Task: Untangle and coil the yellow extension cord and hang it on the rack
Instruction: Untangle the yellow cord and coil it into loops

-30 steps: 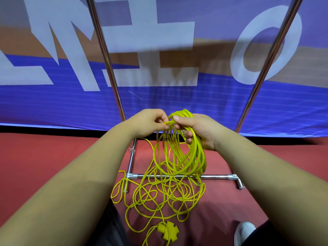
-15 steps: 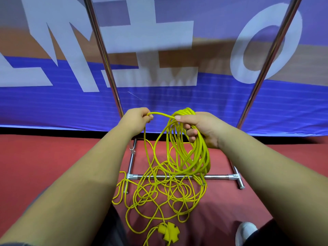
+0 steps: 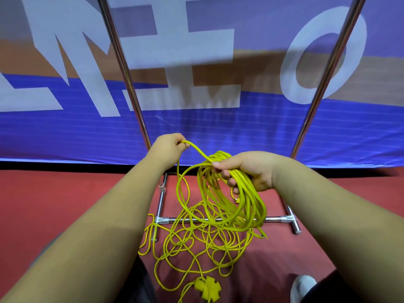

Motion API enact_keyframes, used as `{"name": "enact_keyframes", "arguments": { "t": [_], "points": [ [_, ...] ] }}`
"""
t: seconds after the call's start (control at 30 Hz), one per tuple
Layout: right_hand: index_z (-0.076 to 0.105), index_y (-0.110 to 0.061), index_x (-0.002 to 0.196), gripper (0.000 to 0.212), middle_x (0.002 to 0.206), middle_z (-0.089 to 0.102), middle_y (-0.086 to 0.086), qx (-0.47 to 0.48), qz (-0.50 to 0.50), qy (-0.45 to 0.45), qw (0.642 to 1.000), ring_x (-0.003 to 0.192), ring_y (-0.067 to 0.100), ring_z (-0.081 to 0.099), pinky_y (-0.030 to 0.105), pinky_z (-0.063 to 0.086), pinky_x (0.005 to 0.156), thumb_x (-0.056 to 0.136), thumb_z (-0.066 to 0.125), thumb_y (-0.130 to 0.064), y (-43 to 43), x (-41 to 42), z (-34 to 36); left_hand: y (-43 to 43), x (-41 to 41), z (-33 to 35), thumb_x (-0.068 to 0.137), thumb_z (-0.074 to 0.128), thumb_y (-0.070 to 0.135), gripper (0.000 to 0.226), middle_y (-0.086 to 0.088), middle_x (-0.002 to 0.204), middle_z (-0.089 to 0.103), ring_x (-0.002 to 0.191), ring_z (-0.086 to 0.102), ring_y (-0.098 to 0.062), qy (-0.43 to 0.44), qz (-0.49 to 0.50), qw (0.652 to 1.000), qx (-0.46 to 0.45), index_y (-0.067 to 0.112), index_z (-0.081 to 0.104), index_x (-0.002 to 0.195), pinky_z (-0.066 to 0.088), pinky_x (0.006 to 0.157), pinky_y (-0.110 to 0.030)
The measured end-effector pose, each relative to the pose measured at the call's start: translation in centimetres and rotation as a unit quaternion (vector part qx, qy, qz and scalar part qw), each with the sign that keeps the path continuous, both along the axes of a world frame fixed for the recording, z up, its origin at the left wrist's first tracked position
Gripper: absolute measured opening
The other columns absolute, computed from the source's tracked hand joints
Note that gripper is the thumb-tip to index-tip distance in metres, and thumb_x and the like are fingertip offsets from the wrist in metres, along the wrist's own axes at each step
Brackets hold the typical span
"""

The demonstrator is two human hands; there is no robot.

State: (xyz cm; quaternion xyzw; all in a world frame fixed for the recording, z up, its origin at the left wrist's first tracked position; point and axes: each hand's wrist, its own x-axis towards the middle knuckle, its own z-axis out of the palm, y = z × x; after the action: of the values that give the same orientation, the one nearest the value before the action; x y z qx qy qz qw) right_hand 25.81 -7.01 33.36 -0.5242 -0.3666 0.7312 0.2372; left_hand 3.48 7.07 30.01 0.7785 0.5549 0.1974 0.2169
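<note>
My right hand (image 3: 251,171) grips a bundle of several loops of the yellow extension cord (image 3: 231,204), which hang down in front of the rack's base bar. My left hand (image 3: 169,147) pinches a single strand of the same cord, held up and to the left of the coil. The rest of the cord lies in a loose tangle (image 3: 196,243) on the red floor. Its yellow cross-shaped socket end (image 3: 206,287) lies near the bottom edge. The metal rack (image 3: 218,219) stands ahead, with two slanted poles rising from its floor bar.
A blue and purple banner (image 3: 196,132) with large white letters hangs behind the rack. A white shoe (image 3: 302,286) shows at the bottom right, on the red floor (image 3: 65,204). The rack's short foot bars stick out toward me at both ends.
My left hand has drawn away from the right hand, up and to the left, pulling out a strand of cord. The right hand still holds the coil, shifted slightly right.
</note>
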Motion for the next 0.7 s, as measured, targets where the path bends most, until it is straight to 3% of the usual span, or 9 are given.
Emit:
{"name": "enact_keyframes", "arguments": {
  "t": [0.07, 0.17, 0.27, 0.5, 0.6, 0.7],
  "points": [
    [0.061, -0.017, 0.082, 0.026, 0.059, 0.049, -0.006, -0.006, -0.002, -0.002, 1.0, 0.049, 0.009, 0.049, 0.026, 0.048, 0.052, 0.102, 0.065, -0.033, 0.1, -0.2, -0.1, 0.0, 0.0, -0.2, 0.102, 0.059, 0.032, 0.016, -0.007, 0.092, 0.072, 0.085, 0.066, -0.028, 0.011, 0.002, 1.0, 0.004, 0.022, 0.07, 0.097, 0.055, 0.073, -0.042],
    [0.065, -0.019, 0.093, 0.014, 0.058, 0.046, -0.009, 0.002, -0.038, 0.021, 0.999, 0.048, 0.008, 0.045, 0.027, 0.045, 0.053, 0.101, 0.067, -0.031, 0.3, -0.5, 0.0, 0.0, -0.4, -0.5, 0.102, 0.057, 0.04, 0.023, -0.008, 0.085, 0.067, 0.077, 0.06, -0.026, 0.035, 0.012, 0.999, -0.006, 0.02, 0.068, 0.096, 0.049, 0.066, -0.037],
    [0.059, -0.023, 0.082, 0.02, 0.052, 0.038, -0.01, 0.024, -0.08, 0.038, 0.996, 0.042, 0.007, 0.037, 0.024, 0.038, 0.05, 0.101, 0.064, -0.029, 0.4, -0.1, 0.6, 0.0, -0.7, -0.8, 0.103, 0.055, 0.046, 0.032, -0.008, 0.081, 0.064, 0.073, 0.058, -0.026, 0.063, 0.013, 0.997, -0.03, 0.017, 0.063, 0.091, 0.05, 0.067, -0.038],
    [0.053, -0.021, 0.075, 0.023, 0.05, 0.027, -0.01, 0.064, -0.169, 0.096, 0.979, 0.037, 0.008, 0.027, 0.024, 0.029, 0.049, 0.095, 0.06, -0.027, 0.5, 1.5, 2.2, 0.1, -1.1, -0.9, 0.105, 0.045, 0.03, 0.027, -0.008, 0.082, 0.06, 0.074, 0.054, -0.026, 0.173, 0.019, 0.983, -0.054, 0.015, 0.053, 0.084, 0.041, 0.061, -0.034],
    [0.052, -0.02, 0.075, 0.021, 0.05, 0.026, -0.01, 0.077, -0.198, 0.116, 0.97, 0.037, 0.009, 0.027, 0.024, 0.029, 0.047, 0.094, 0.059, -0.028, 0.5, 2.3, 2.5, 0.3, -2.3, -1.3, 0.104, 0.046, 0.026, 0.023, -0.01, 0.093, 0.066, 0.088, 0.061, -0.031, 0.218, 0.04, 0.971, -0.087, 0.011, 0.062, 0.098, 0.045, 0.068, -0.035],
    [0.053, -0.021, 0.076, 0.019, 0.049, 0.026, -0.01, 0.085, -0.239, 0.138, 0.957, 0.038, 0.008, 0.026, 0.023, 0.03, 0.046, 0.092, 0.058, -0.028, 0.5, 3.1, 2.9, 0.4, -3.5, -1.8, 0.108, 0.042, 0.037, 0.041, -0.014, 0.116, 0.069, 0.108, 0.063, -0.034, 0.264, 0.058, 0.951, -0.149, 0.007, 0.069, 0.115, 0.052, 0.087, -0.039]
  ]
}}
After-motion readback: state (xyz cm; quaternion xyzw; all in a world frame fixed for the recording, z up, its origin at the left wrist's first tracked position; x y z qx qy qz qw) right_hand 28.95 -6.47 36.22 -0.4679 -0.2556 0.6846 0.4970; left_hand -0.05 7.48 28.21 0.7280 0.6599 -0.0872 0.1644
